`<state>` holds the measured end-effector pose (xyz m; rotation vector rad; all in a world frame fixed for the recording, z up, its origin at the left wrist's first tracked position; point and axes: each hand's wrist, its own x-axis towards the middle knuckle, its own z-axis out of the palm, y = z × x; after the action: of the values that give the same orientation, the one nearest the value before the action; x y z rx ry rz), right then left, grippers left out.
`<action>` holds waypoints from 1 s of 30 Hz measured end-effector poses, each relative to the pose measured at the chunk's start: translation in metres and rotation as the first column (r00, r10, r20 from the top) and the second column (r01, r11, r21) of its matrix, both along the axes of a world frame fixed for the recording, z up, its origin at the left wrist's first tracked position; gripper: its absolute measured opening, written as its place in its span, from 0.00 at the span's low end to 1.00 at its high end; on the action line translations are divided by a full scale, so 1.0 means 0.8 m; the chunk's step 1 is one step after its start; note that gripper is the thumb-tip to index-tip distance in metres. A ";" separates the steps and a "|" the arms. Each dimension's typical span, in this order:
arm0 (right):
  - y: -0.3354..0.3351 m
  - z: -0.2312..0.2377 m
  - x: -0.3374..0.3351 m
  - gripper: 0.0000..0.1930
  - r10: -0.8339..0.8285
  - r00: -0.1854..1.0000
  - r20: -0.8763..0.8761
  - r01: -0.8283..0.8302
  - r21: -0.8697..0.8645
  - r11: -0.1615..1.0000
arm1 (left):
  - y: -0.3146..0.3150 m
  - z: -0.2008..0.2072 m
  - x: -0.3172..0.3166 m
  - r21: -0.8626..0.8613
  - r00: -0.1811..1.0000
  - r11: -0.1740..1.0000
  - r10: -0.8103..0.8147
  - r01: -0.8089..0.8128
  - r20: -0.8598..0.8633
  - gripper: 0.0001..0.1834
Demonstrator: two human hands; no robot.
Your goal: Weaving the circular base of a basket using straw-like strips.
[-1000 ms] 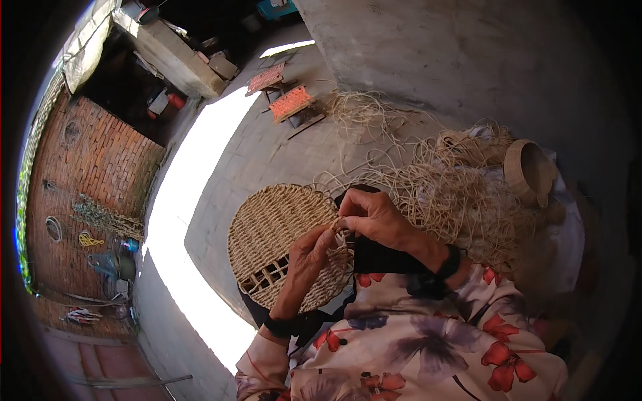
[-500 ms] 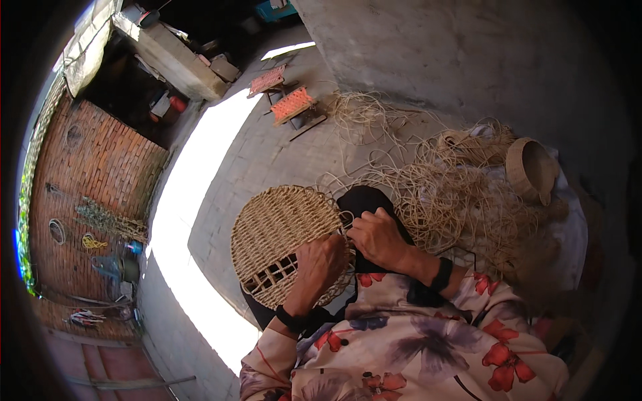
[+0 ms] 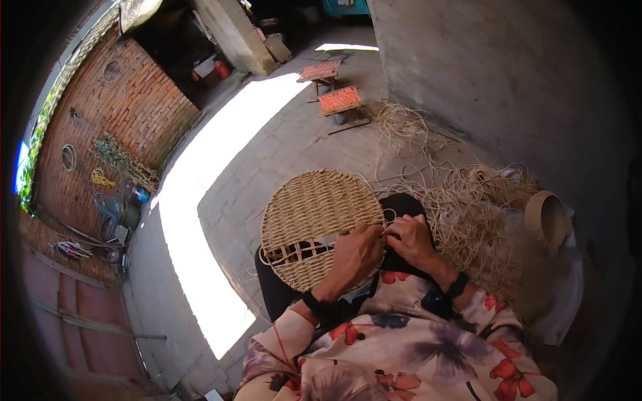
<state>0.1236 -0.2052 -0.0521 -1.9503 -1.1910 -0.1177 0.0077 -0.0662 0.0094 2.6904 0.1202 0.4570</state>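
Across my lap lies a round woven straw-cord piece (image 3: pixel 321 204), tightly woven above and below a band of open strands that shows dark gaps. My left hand (image 3: pixel 358 252) is closed at its right edge, over the right end of that band, and partly hides the weave. Right beside it, my right hand (image 3: pixel 409 240) is closed in a pinch on a thin cord (image 3: pixel 390 215) at the rim. The fingertips of both hands meet there. Just what lies between them is too small to see.
A large tangle of loose cord (image 3: pixel 461 227) covers the floor at right, with a woven basket (image 3: pixel 545 220) beside it on white cloth (image 3: pixel 558 294). Two low stools with red woven seats (image 3: pixel 340 100) stand ahead. A grey wall (image 3: pixel 495 73) rises at right, a brick wall (image 3: pixel 127 87) at left.
The whole view has swung, so the surroundings sit differently. My right hand has come in against my left at the rim; a small space parted them before.
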 end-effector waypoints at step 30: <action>-0.042 0.042 0.002 0.07 0.016 0.923 0.384 0.057 -0.178 0.982 | 0.047 -0.016 -0.063 0.055 0.897 0.927 0.343 -0.372 0.278 0.07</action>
<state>0.1256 -0.2391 -0.0181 -2.1689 -1.4789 -0.4324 -0.0431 -0.0288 -0.0031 2.6820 0.5353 0.9553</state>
